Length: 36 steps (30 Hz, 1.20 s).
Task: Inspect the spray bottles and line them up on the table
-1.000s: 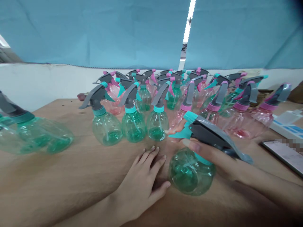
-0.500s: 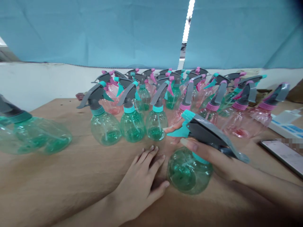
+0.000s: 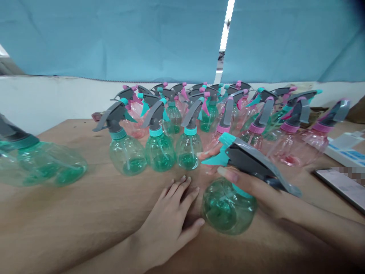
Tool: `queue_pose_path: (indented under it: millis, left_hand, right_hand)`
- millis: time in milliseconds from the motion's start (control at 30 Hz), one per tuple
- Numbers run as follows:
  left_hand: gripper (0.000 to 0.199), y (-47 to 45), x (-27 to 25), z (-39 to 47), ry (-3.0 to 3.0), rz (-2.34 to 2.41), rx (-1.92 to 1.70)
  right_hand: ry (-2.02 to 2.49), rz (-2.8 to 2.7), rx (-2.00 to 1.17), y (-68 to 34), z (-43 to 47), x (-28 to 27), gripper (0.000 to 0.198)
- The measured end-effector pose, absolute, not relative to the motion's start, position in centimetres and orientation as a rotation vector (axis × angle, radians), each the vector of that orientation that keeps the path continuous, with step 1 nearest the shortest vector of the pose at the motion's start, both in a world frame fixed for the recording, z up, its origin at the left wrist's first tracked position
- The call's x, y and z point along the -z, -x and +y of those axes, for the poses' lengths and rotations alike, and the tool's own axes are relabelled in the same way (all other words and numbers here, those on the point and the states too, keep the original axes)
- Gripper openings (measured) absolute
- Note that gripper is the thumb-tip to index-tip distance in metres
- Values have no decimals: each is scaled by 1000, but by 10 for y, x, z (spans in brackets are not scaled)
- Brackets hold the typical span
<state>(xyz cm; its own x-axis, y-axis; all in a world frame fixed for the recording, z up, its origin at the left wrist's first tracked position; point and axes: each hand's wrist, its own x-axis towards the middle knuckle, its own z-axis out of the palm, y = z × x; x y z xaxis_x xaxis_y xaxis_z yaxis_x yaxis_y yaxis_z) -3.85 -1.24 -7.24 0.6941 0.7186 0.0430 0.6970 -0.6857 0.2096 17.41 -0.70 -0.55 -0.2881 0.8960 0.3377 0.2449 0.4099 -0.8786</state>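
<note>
My right hand is closed around the neck of a green spray bottle with a grey and turquoise trigger head; the bottle is tilted, its base turned towards the left. Some of that hand's fingers are hidden behind the trigger. My left hand lies flat on the wooden table, fingers stretched out and holding nothing, just left of the bottle. Beyond my fingertips stand three green spray bottles in a row. Pink spray bottles continue the row to the right.
More pink and green spray bottles crowd behind the front row. Further green bottles stand at the left edge. A phone lies at the right, near a white and blue box. Blue cloth hangs behind the table.
</note>
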Motion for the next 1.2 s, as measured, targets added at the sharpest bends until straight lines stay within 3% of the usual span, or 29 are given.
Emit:
queue_pose_path:
  millis: [1200]
  left_hand:
    - [57,38,70,-13,-2728,1158,-133]
  right_hand:
    - [1030,-1847,-980,-188,-2,27,28]
